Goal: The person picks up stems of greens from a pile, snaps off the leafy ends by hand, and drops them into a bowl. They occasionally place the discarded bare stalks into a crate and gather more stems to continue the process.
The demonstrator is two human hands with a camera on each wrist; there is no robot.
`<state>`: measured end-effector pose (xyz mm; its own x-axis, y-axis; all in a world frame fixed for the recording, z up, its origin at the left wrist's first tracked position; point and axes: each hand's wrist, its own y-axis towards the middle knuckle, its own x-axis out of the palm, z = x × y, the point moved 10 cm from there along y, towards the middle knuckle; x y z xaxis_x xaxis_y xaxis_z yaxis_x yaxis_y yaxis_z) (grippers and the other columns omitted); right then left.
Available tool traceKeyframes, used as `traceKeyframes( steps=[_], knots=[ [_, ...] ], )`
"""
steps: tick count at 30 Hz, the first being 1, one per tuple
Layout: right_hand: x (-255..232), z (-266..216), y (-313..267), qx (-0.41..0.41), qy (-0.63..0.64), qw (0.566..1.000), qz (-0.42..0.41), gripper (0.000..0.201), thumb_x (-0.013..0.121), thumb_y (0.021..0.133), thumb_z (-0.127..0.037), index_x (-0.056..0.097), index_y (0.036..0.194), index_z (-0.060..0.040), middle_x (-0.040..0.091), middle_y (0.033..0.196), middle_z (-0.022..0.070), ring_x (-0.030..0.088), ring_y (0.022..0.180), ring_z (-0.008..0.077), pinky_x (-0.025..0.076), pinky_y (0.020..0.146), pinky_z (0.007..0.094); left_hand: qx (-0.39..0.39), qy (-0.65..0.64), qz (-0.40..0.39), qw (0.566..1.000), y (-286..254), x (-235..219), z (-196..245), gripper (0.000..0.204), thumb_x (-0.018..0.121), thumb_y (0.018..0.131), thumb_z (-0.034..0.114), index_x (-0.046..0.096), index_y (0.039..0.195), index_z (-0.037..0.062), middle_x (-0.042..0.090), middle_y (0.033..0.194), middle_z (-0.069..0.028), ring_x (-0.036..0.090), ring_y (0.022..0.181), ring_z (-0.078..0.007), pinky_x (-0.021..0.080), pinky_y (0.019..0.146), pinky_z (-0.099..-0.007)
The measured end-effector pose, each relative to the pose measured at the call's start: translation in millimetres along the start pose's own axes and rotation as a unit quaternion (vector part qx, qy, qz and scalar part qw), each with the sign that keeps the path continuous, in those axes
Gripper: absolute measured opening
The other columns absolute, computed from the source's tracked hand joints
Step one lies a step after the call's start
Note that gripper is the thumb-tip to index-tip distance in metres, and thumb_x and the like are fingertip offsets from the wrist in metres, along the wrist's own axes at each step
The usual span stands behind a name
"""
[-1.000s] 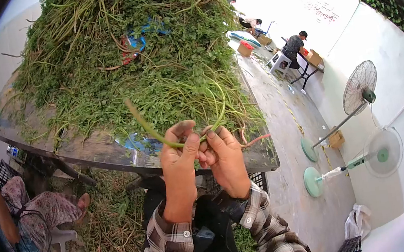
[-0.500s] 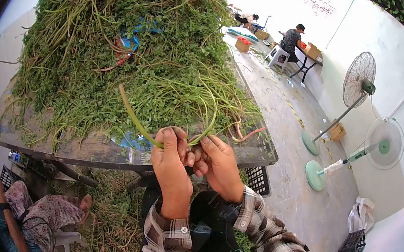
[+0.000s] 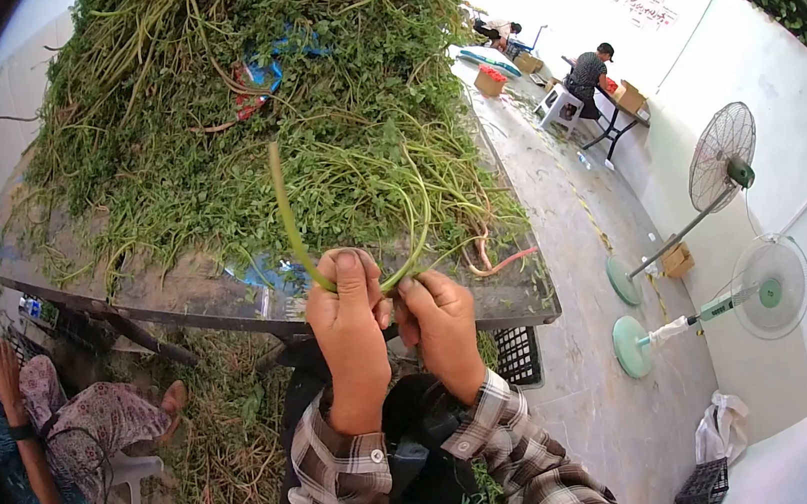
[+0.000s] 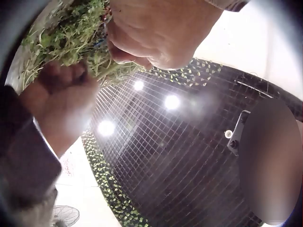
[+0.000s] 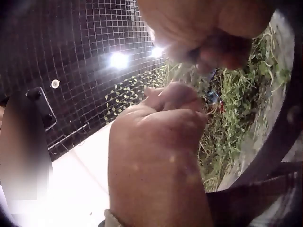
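Observation:
In the head view a curved green stem [image 3: 288,211] rises from between both hands, just over the table's near edge. My left hand [image 3: 348,329] pinches it with the thumb on top. Close on its right, my right hand [image 3: 441,328] pinches the same piece between thumb and curled fingers. A leafy heap of green stems [image 3: 261,159] lies beyond the hands on the dark table [image 3: 182,294]. The left wrist view shows my left hand [image 4: 161,33] above and my right hand [image 4: 64,101] lower left; the stem between them is partly hidden.
A pink-red root [image 3: 510,261] lies by the table's right corner. Cut stems [image 3: 223,425] cover the floor at left, beside a seated person [image 3: 81,412]. Two fans [image 3: 720,163] stand at right. A black crate [image 3: 517,354] is under the table.
Both hands have drawn closer together at the fingertips, and the stem's upper end has swung to the right and stands more upright. Over the whole second, the hands moved slightly toward the body.

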<state>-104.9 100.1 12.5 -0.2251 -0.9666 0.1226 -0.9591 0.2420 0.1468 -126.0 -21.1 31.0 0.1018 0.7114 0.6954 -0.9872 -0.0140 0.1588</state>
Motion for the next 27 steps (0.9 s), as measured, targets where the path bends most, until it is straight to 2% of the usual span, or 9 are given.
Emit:
traceKeyframes(
  steps=[2, 6, 7, 10, 12, 14, 18, 23, 27],
  knots=[
    [-25.9, 4.8, 8.4, -0.01, -0.04, 0.996, 0.079, 0.021, 0.05, 0.09, -0.017, 0.056, 0.079, 0.0003, 0.046, 0.053, -0.0006, 0.04, 0.041, 0.0069, 0.033, 0.039, 0.0212, 0.022, 0.019, 0.033, 0.999, -3.7, -0.8, 13.4, 0.026, 0.044, 0.095, 0.028, 0.046, 0.078, 0.0084, 0.033, 0.061, 0.0056, 0.028, 0.049, -0.0026, 0.027, 0.042, -0.0187],
    [-57.9, 12.8, 10.2, 0.0, 0.156, 0.984, 0.09, 0.018, 0.046, 0.089, -0.012, 0.056, 0.082, 0.0004, 0.049, 0.058, 0.0023, 0.043, 0.044, 0.0094, 0.038, 0.041, 0.0232, 0.066, 0.06, 0.073, 0.993, -2.7, -14.8, 36.1, 0.027, 0.043, 0.095, 0.029, 0.044, 0.076, 0.0096, 0.031, 0.06, 0.0061, 0.024, 0.049, -0.0024, 0.024, 0.042, -0.0191],
    [-50.8, 11.0, 8.5, 0.004, 0.185, 0.982, 0.032, 0.012, 0.044, 0.089, -0.009, 0.053, 0.089, -0.001, 0.052, 0.068, 0.0049, 0.047, 0.05, 0.0105, 0.041, 0.043, 0.0248, 0.051, 0.051, 0.059, 0.996, -2.0, -15.8, 33.8, 0.027, 0.044, 0.095, 0.029, 0.046, 0.077, 0.0096, 0.031, 0.06, 0.0064, 0.023, 0.049, -0.0024, 0.022, 0.042, -0.0194],
    [-37.6, 8.3, 2.6, 0.047, 0.234, 0.971, 0.013, 0.009, 0.043, 0.089, -0.008, 0.049, 0.095, -0.0035, 0.055, 0.079, 0.0063, 0.05, 0.057, 0.0107, 0.043, 0.045, 0.0255, 0.042, 0.056, 0.016, 0.997, -3.0, -8.2, 30.4, 0.027, 0.044, 0.095, 0.029, 0.047, 0.077, 0.0093, 0.031, 0.059, 0.0068, 0.022, 0.048, -0.0023, 0.021, 0.041, -0.0197],
    [-35.5, 9.9, 3.7, 0.066, 0.257, 0.964, 0.013, 0.01, 0.042, 0.089, -0.006, 0.046, 0.098, -0.0056, 0.051, 0.079, 0.0043, 0.047, 0.057, 0.0104, 0.041, 0.044, 0.0248, 0.04, 0.056, 0.002, 0.998, -3.7, -5.2, 27.2, 0.028, 0.044, 0.095, 0.029, 0.048, 0.076, 0.0088, 0.031, 0.059, 0.0069, 0.022, 0.048, -0.0022, 0.02, 0.04, -0.0198],
    [-31.4, 10.8, 7.7, 0.072, 0.309, 0.948, -0.032, 0.009, 0.043, 0.089, -0.008, 0.047, 0.097, -0.007, 0.042, 0.069, -0.0007, 0.04, 0.052, 0.0082, 0.034, 0.042, 0.0211, 0.041, 0.054, -0.01, 0.998, -3.6, -3.9, 26.4, 0.029, 0.045, 0.095, 0.03, 0.048, 0.076, 0.0083, 0.031, 0.059, 0.0071, 0.022, 0.048, -0.0022, 0.019, 0.04, -0.0199],
    [-41.3, 17.4, 14.4, 0.09, 0.242, 0.965, -0.039, 0.006, 0.046, 0.091, -0.015, 0.046, 0.093, -0.009, 0.033, 0.063, -0.0044, 0.032, 0.047, 0.0054, 0.026, 0.039, 0.0184, 0.044, 0.05, -0.043, 0.997, -3.0, 0.6, 29.2, 0.03, 0.047, 0.094, 0.03, 0.048, 0.075, 0.0069, 0.032, 0.058, 0.0063, 0.022, 0.046, -0.0022, 0.019, 0.039, -0.0198],
    [-46.6, 39.3, 14.6, 0.128, 0.237, 0.963, -0.01, 0.025, 0.053, 0.091, -0.032, 0.042, 0.087, -0.0103, 0.03, 0.058, -0.0054, 0.024, 0.042, 0.0031, 0.021, 0.035, 0.0184, 0.062, 0.055, -0.055, 0.995, -2.9, 1.6, 37.0, 0.03, 0.047, 0.094, 0.029, 0.047, 0.074, 0.006, 0.033, 0.058, 0.0051, 0.023, 0.046, -0.0022, 0.018, 0.038, -0.0195],
    [-36.5, 20.5, 13.3, 0.076, 0.214, 0.974, -0.014, 0.029, 0.055, 0.089, -0.036, 0.041, 0.084, -0.0111, 0.029, 0.057, -0.0055, 0.024, 0.041, 0.0034, 0.02, 0.035, 0.0182, 0.067, 0.05, -0.089, 0.992, -3.6, 5.5, 41.9, 0.029, 0.047, 0.094, 0.027, 0.046, 0.074, 0.0053, 0.034, 0.058, 0.0044, 0.023, 0.046, -0.0023, 0.018, 0.038, -0.0192]
  ],
)
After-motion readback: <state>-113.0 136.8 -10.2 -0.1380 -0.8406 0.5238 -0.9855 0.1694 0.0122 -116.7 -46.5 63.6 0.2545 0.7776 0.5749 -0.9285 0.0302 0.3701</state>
